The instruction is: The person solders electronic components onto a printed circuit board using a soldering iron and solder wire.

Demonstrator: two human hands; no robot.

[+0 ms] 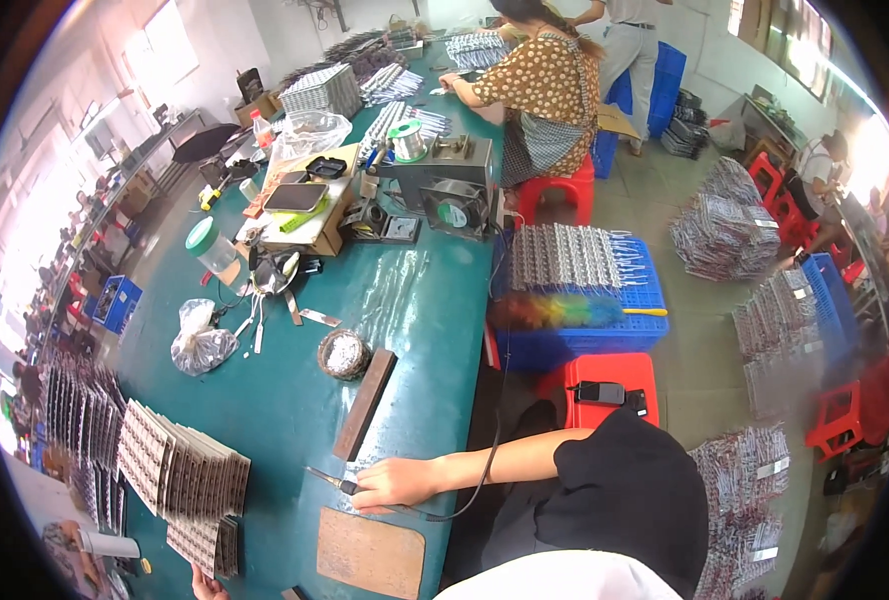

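Note:
My right hand (pixel 393 484) is closed around the handle of a soldering iron (pixel 343 484), low over the green tabletop (pixel 275 450). The iron's thin tip points left, away from me; its dark cord loops back past my forearm. At the lower left edge, my left hand (pixel 208 584) shows only in part, fingers closed on the bottom edge of a beige circuit board (pixel 193 545). Just beyond it stands a stack of similar beige boards (pixel 180 460) with rows of dark marks. A brown rectangular board (pixel 371 553) lies flat near my right hand. Beyond that hand lies a dark wooden bar (pixel 366 405).
A round bowl of silvery bits (pixel 345 355), a plastic bag (pixel 203 338) and a jar (pixel 210 245) stand farther up the table. A fan box (pixel 455 200) carries a solder spool (pixel 406 140). Red stools (pixel 620 378) and a blue crate (pixel 590 335) sit right. A co-worker (pixel 550 95) sits beyond.

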